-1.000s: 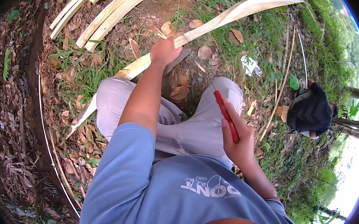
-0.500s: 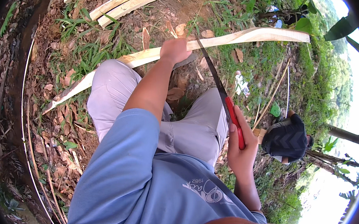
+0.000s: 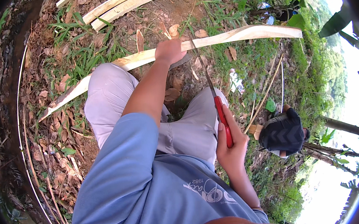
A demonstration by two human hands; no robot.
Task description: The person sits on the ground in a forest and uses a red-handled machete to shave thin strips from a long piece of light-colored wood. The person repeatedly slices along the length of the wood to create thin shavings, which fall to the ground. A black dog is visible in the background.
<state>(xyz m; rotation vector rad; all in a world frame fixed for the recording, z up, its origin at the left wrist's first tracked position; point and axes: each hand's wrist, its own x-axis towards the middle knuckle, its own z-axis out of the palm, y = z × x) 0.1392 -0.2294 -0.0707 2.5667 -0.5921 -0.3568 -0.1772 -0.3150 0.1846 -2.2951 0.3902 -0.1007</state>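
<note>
A long pale wooden plank (image 3: pixel 241 35) lies across in front of my knees, reaching from the lower left to the far right. My left hand (image 3: pixel 169 51) is closed round it near its middle. Just right of that hand, the dark blade of a hand saw (image 3: pixel 203 65) crosses the plank's edge. My right hand (image 3: pixel 231 143) is closed on the saw's red handle (image 3: pixel 223 121), close to my right thigh. The saw slants from the handle up and leftward to the plank. Where the blade meets the wood, the depth of any cut is too small to tell.
Further pale planks (image 3: pixel 136 4) lie at the far side. Dry leaves and grass cover the ground. On the right another person (image 3: pixel 281 133) in a dark top bends beside thin poles (image 3: pixel 267 91). A long thin pale strip (image 3: pixel 19 126) runs along the left.
My right hand and the saw have shifted left and slightly down in the picture. My left hand stays on the plank, and the whole view has moved a little.
</note>
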